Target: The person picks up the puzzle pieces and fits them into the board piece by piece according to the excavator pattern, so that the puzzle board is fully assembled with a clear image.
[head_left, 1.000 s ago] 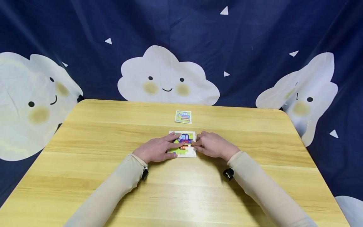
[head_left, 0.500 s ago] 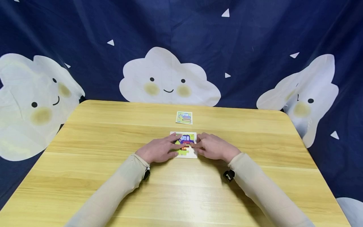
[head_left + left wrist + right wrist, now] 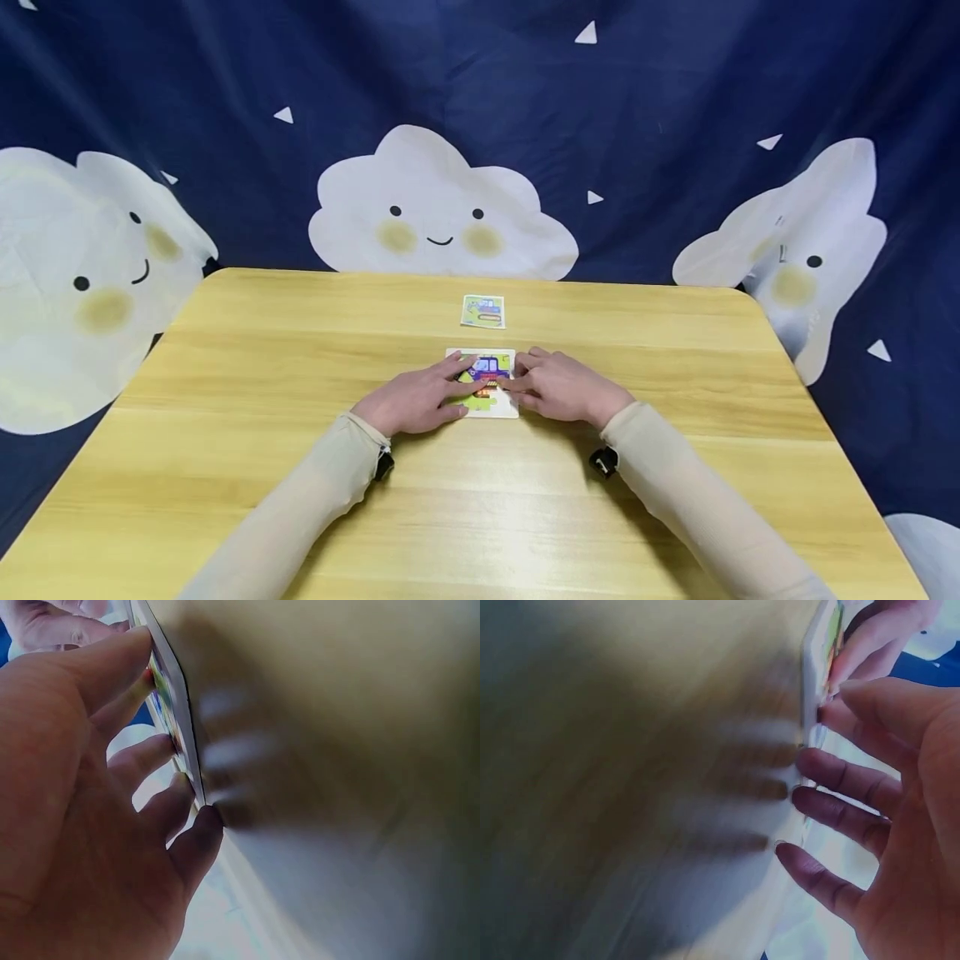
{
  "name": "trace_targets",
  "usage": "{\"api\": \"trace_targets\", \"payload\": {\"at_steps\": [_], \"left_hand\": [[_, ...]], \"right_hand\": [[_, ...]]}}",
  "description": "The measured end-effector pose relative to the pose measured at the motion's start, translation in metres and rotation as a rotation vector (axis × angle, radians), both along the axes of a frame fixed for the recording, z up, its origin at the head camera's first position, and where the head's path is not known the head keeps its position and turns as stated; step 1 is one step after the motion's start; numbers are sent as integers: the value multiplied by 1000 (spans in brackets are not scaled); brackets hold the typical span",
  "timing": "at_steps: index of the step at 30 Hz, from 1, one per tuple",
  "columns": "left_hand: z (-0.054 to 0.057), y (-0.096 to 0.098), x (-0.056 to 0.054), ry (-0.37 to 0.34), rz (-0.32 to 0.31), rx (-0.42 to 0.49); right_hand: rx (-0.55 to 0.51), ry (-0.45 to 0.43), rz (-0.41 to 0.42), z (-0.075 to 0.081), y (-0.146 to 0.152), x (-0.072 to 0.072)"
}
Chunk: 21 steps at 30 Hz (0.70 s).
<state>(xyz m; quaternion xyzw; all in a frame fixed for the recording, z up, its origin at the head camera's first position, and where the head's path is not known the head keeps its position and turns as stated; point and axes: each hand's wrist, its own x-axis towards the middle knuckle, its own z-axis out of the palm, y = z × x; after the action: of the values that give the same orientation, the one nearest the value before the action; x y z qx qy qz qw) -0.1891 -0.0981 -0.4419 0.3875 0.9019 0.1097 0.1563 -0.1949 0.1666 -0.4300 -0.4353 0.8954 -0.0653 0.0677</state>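
Note:
A small jigsaw puzzle [image 3: 504, 407] with a white frame and a blue digger picture lies flat in the head view. Its lower right part shows plain white. My left hand [image 3: 412, 400] rests on the puzzle's left side, fingers spread, with the thumb [image 3: 124, 664] near the close edge. From the right, my right hand [image 3: 564, 392] touches the picture with an extended index finger. Its other fingers [image 3: 840, 814] stay loosely bent by the puzzle's right edge and the tabletop. Fingers partly cover the picture, so whether a loose piece lies beneath them is hidden.
Beyond the puzzle, a small picture card [image 3: 483, 311] with a similar digger lies on the wooden table [image 3: 300, 333]. A dark blue curtain [image 3: 637, 108] with white clouds hangs behind the table's far edge.
The right fingertips have slid a little to the left over the puzzle. My left hand keeps its place on it. The whole head view has shifted slightly.

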Motion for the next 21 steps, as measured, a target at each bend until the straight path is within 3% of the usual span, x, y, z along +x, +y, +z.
{"api": "trace_targets", "payload": {"at_steps": [14, 21], "left_hand": [[1, 1, 0, 3, -6, -2], [1, 0, 1, -2, 2, -2]], "right_hand": [[19, 5, -33, 2, -2, -2], [-42, -10, 0, 0, 2, -3]]}}
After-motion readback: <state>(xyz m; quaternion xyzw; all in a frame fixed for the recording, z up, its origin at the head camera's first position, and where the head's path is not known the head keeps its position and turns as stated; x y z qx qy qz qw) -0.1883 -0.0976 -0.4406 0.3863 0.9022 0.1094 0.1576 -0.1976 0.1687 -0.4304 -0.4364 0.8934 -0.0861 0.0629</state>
